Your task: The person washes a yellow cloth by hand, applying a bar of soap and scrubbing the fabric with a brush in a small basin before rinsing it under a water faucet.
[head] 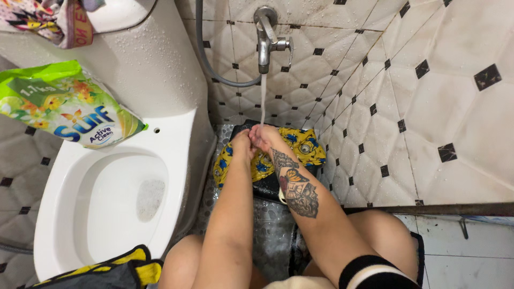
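Note:
My left hand (242, 143) and my right hand (263, 138) are pressed together under a stream of water (262, 99) that falls from a metal wall tap (266, 37). Both hands are bent with fingers closed, rubbing against each other; I cannot see anything held in them. Directly below them lies a wet yellow and blue patterned cloth (300, 147) in a dark basin (267, 187) on the floor. My right forearm carries a tattoo.
A white toilet (107, 198) stands at the left, with a green detergent bag (64, 104) on its rim. A grey hose (209, 59) hangs by the tap. Tiled walls (428, 107) close the corner. A black and yellow garment (107, 270) lies at bottom left.

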